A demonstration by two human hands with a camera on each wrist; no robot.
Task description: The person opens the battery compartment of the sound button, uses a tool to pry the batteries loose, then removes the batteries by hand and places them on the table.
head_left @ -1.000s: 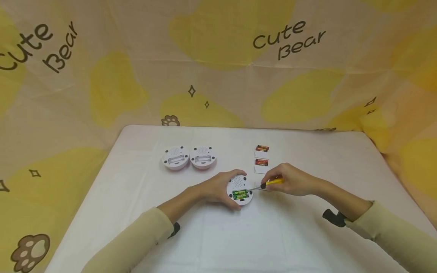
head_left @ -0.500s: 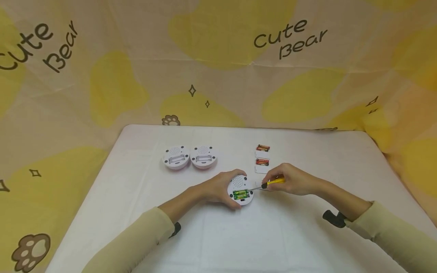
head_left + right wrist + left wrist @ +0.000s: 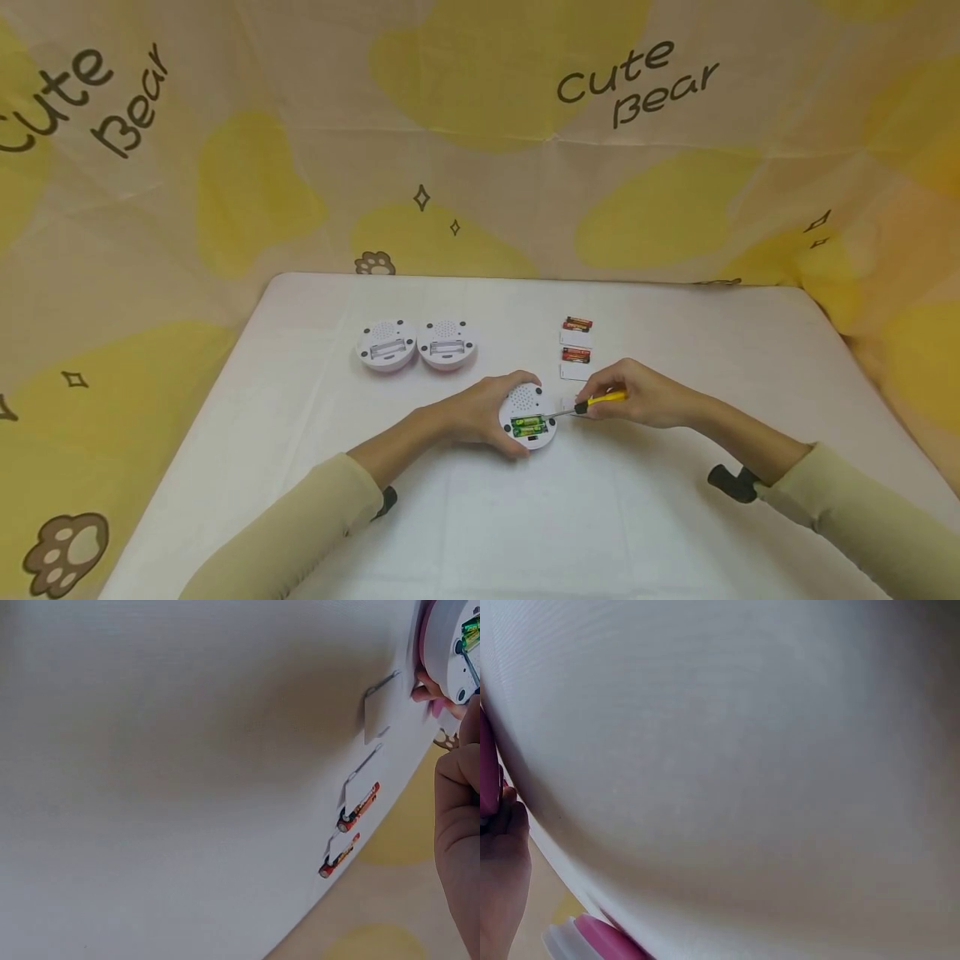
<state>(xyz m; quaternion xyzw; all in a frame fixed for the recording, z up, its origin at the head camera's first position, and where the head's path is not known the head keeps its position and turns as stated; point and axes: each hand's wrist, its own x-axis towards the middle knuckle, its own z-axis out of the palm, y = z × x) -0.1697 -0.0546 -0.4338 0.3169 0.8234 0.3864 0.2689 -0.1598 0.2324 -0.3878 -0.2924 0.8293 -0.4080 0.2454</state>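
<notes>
My left hand (image 3: 480,412) grips a round white device (image 3: 521,400) by its side, thumb at the near edge and fingers at the far edge. Its flat face, with a speaker grille and dark feet, is turned up. Two green batteries (image 3: 528,427) lie in its uncovered compartment. Between the thumb and fingers of my right hand (image 3: 637,396) is a screwdriver (image 3: 606,399) with a yellow handle and black collar; its metal tip reaches the right end of the batteries. In the left wrist view the device's pink underside (image 3: 487,769) shows at the left edge.
Two similar devices, a left one (image 3: 386,346) and a right one (image 3: 446,344), lie face up with bare battery slots. Red batteries (image 3: 576,356) rest by white flat pieces (image 3: 573,372) behind my right hand. Another white flat piece (image 3: 377,716) lies nearer the held device. Patterned cloth (image 3: 480,125) hangs behind the table.
Hardly anything differs. Both hands keep their hold, and the screwdriver tip stays at the right end of the green batteries, with only a slight shift of the whole view.
</notes>
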